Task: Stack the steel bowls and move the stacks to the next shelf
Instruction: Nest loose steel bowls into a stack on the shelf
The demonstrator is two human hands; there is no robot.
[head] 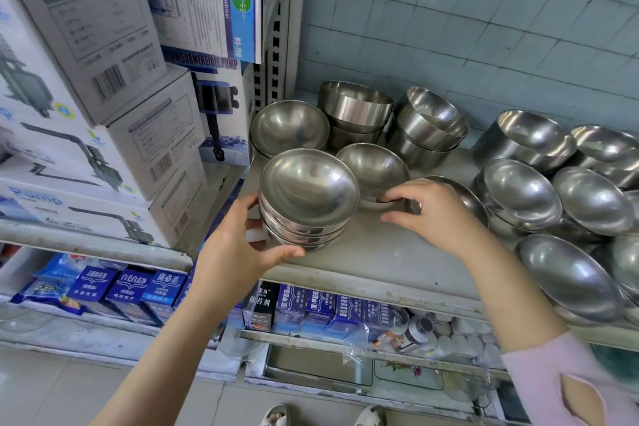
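Observation:
A stack of several shallow steel bowls sits at the front left of the grey shelf. My left hand grips this stack from the left, thumb under its front and fingers behind. My right hand hovers with curled fingers just right of the stack, over a single steel bowl and partly covering another bowl. More steel bowls, single and stacked, fill the shelf behind and to the right.
White pump boxes are piled on the neighbouring shelf at left. A perforated metal upright separates the two shelves. Blue product boxes line the lower shelf. A tiled wall stands behind.

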